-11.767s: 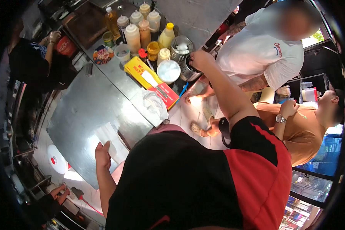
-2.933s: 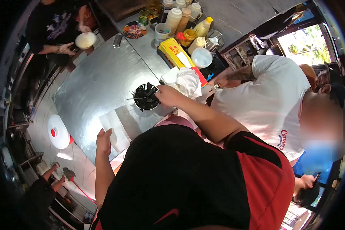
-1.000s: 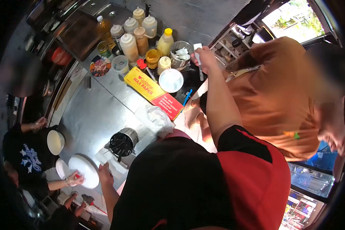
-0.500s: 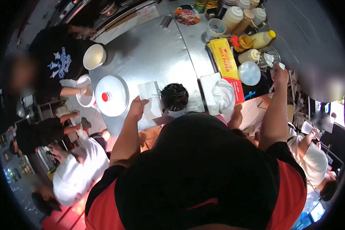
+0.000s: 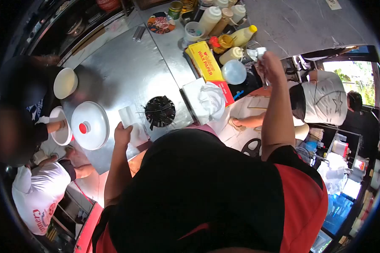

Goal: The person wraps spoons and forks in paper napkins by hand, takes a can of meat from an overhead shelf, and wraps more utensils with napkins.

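Observation:
My left hand (image 5: 122,134) pinches the edge of a white paper piece (image 5: 133,122) over the metal table's near edge. Just right of the paper stands a round container of black utensil-like items (image 5: 159,111). My right hand (image 5: 272,68) is closed on a white-handled tool (image 5: 261,52), beside the perforated metal holder at the table's right end; the tool's lower part is hard to make out. Near that hand are a tub with a pale lid (image 5: 234,72) and a yellow-red wax paper box (image 5: 206,62). Crumpled white paper or cloth (image 5: 211,100) lies below the box.
A white lid with a red knob (image 5: 90,125) and a cream bowl (image 5: 66,83) are at the table's left, by a co-worker's hand (image 5: 56,126). Squeeze bottles (image 5: 210,20) crowd the back. Other people stand at lower left and at right.
The black-item container, earlier by the bottles, now stands near my left hand. The lid and bowl have come onto the table. My right hand has moved back to the bottles and taken a white-handled tool.

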Tool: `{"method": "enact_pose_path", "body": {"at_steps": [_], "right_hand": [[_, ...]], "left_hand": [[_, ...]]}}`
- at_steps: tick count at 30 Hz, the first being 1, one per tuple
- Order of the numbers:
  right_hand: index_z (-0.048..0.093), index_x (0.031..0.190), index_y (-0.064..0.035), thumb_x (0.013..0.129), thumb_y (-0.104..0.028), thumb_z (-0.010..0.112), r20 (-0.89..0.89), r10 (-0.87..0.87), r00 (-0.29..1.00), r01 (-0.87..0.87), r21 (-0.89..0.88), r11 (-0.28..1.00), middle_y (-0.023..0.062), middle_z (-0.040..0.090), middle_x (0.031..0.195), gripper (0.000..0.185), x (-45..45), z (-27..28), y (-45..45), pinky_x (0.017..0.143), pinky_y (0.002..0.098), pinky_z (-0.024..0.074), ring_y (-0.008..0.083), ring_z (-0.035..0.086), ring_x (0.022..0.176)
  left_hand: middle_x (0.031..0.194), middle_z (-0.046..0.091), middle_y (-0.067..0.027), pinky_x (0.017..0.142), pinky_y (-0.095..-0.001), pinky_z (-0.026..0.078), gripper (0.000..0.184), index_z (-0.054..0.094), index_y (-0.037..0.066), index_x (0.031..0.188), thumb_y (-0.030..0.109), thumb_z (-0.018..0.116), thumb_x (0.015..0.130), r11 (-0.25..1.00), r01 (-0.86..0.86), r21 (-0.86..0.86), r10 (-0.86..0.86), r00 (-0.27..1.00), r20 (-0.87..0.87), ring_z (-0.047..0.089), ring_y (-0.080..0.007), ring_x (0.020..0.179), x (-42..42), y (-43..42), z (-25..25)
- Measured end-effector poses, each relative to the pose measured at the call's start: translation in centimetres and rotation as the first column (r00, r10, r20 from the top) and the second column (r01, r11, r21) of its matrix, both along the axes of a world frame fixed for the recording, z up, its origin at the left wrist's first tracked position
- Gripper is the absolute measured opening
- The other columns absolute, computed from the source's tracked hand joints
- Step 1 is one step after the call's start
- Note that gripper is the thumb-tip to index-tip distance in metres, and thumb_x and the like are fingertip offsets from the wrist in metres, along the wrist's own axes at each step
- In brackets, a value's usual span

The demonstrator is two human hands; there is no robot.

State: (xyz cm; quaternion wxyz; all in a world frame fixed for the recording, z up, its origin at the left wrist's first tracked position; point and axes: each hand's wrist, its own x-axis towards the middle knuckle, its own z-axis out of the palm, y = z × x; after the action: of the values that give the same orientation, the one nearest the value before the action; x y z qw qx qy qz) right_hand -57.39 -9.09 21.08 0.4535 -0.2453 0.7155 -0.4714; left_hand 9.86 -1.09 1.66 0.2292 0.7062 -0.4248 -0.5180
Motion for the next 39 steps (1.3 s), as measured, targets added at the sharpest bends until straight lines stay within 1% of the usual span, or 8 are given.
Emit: {"method": "enact_pose_path", "body": {"at_steps": [5,11,12,19,23,28,36,39], "right_hand": [[0.060,0.116,-0.0046,0.096,-0.015,0.057,0.036,0.359,0.933,-0.357,-0.054,0.932,0.0087,0.066,0.092,0.023,2.9,-2.8,-0.6,0.063,0.0321,0.0470,0.0178,0.060,0.076],[0.061,0.115,0.0005,0.098,-0.009,0.060,0.289,0.309,0.906,-0.282,-0.132,0.950,0.0119,0.069,0.096,0.019,8.1,-3.1,1.5,0.064,0.0321,0.0476,0.0175,0.060,0.070],[0.061,0.127,-0.0003,0.102,-0.005,0.057,0.323,0.362,0.874,-0.340,-0.122,0.932,0.0096,0.070,0.108,0.026,8.1,-3.0,1.7,0.075,0.0325,0.0519,0.0172,0.062,0.083],[0.060,0.133,-0.0008,0.105,-0.007,0.061,0.416,0.272,0.868,-0.205,-0.199,0.958,0.0096,0.069,0.115,0.029,8.7,-2.0,5.2,0.086,0.0379,0.0624,0.0199,0.070,0.098],[0.055,0.147,-0.0079,0.108,-0.016,0.061,0.300,0.242,0.923,-0.199,-0.168,0.966,0.0078,0.070,0.123,0.040,4.9,-0.5,6.3,0.087,0.0404,0.0626,0.0208,0.073,0.098],[0.060,0.135,-0.0085,0.106,-0.018,0.064,0.095,0.109,0.989,-0.088,-0.202,0.975,0.0044,0.069,0.092,0.031,-1.9,1.7,5.4,0.055,0.0277,0.0489,0.0142,0.066,0.071],[0.064,0.139,-0.0077,0.104,-0.028,0.064,-0.210,0.205,0.956,-0.221,-0.056,0.974,-0.0023,0.067,0.095,0.040,-9.8,-1.1,2.9,0.069,0.0250,0.0489,0.0090,0.059,0.078],[0.058,0.146,-0.0104,0.098,-0.026,0.063,-0.202,0.414,0.888,-0.418,0.024,0.908,0.0064,0.070,0.097,0.050,-11.8,-4.9,2.6,0.076,0.0317,0.0542,0.0149,0.066,0.083]], "left_hand": [[0.103,0.079,-0.0111,0.079,-0.0342,0.058,0.032,0.072,-0.003,0.121,0.008,0.073,0.090,0.999,-0.021,0.024,0.023,0.998,-0.059,0.074,-0.0193,0.086,0.7,-0.3,-0.3],[0.104,0.078,-0.0104,0.080,-0.0332,0.058,0.029,0.070,-0.003,0.122,0.004,0.072,0.094,0.997,-0.048,0.058,0.057,0.984,-0.168,0.074,-0.0186,0.088,0.1,0.8,0.4],[0.105,0.078,-0.0107,0.079,-0.0337,0.059,0.030,0.070,-0.004,0.123,0.005,0.071,0.094,0.997,-0.051,0.063,0.062,0.981,-0.183,0.074,-0.0192,0.088,-0.1,1.0,0.1],[0.101,0.077,-0.0107,0.075,-0.0349,0.059,0.032,0.070,-0.004,0.125,0.006,0.070,0.094,0.996,0.016,0.091,-0.006,0.994,-0.111,0.073,-0.0205,0.083,-1.2,0.4,0.4],[0.100,0.077,-0.0081,0.073,-0.0339,0.057,0.029,0.071,-0.001,0.121,0.005,0.071,0.092,0.998,0.002,0.060,0.007,0.987,-0.159,0.073,-0.0183,0.083,-1.5,0.0,-0.3],[0.105,0.077,-0.0090,0.078,-0.0346,0.058,0.031,0.070,-0.001,0.123,0.005,0.071,0.093,0.994,-0.015,0.106,0.032,0.987,-0.156,0.073,-0.0191,0.088,-0.1,-0.2,-1.3],[0.078,0.065,0.0029,0.050,-0.0299,0.041,0.023,0.070,0.007,0.117,0.007,0.071,0.095,0.969,-0.203,0.141,0.217,0.972,-0.092,0.053,-0.0100,0.056,-2.8,2.1,2.0],[0.081,0.066,0.0023,0.052,-0.0297,0.042,0.024,0.068,0.008,0.119,0.006,0.070,0.095,0.941,-0.282,0.190,0.301,0.950,-0.082,0.056,-0.0108,0.059,-4.6,4.6,3.2]]}}
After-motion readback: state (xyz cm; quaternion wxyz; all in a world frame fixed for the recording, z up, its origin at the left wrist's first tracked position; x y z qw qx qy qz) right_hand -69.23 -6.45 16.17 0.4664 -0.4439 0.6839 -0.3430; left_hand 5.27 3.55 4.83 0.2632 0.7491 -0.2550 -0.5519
